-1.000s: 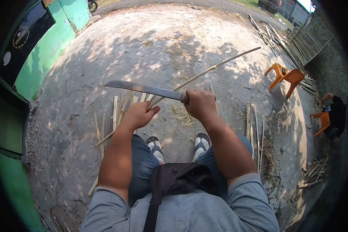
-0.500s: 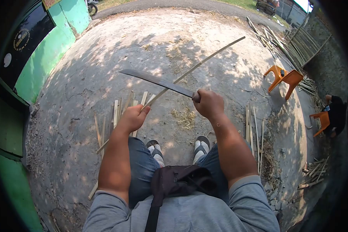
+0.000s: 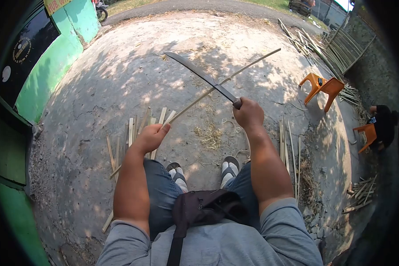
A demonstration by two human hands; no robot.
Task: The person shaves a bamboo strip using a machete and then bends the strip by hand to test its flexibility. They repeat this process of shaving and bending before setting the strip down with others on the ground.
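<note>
- Head view: left hand (image 3: 151,137) closed around a long strip (image 3: 193,103), slanting forward.
- Right hand (image 3: 249,113) wraps the knife (image 3: 191,68); its blade crosses the strip.
- Shavings (image 3: 209,137) on the ground (image 3: 86,133) suggest some paring done; how much remains, cannot tell.

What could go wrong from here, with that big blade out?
The long steel blade crosses the thin, pale wooden strip ahead of the bare left hand; sliding back along it, it could cut those fingers.

The strip's far end juts out with nothing visibly holding it, so it might flex or twist under the blade.

If the right hand lost its grip, the blade might fall towards the feet, in open grey sandals.
</note>
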